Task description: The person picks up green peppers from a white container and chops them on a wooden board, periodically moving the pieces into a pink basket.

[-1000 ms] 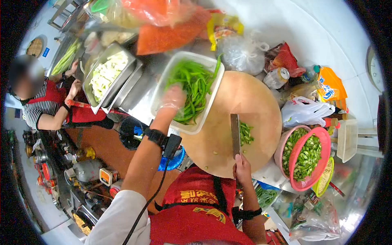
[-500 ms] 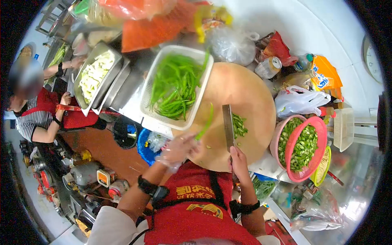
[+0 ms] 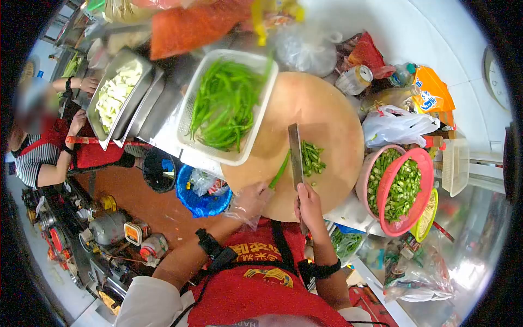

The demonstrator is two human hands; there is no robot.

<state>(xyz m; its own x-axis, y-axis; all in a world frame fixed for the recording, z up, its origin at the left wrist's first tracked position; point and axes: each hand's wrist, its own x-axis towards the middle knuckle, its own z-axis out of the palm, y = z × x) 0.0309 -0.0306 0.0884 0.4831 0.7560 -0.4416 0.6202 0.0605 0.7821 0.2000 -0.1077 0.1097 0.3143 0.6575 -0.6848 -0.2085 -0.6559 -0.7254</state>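
Observation:
My left hand (image 3: 251,200), in a clear plastic glove, pinches the end of a long green pepper (image 3: 279,170) over the lower left of the round cutting board (image 3: 332,114). My right hand (image 3: 310,207) grips the handle of a cleaver (image 3: 296,152), its blade upright on the board between the whole pepper and a small pile of cut green pieces (image 3: 312,158). A white basket (image 3: 182,122) of whole green peppers (image 3: 223,103) stands at the board's left edge. Two pink baskets (image 3: 383,210) with chopped green pepper (image 3: 403,185) are at the right.
Metal trays (image 3: 143,90), one with pale cut vegetable (image 3: 119,97), stand at the left. Behind the board lie plastic bags (image 3: 305,52) and a can (image 3: 355,80). A blue-lined bin (image 3: 204,204) is below. A person in a striped sleeve (image 3: 30,166) works at far left.
My left hand has brought the pepper down onto the board beside the cleaver blade. The whole view has shifted slightly, and the other person's hands have moved a little.

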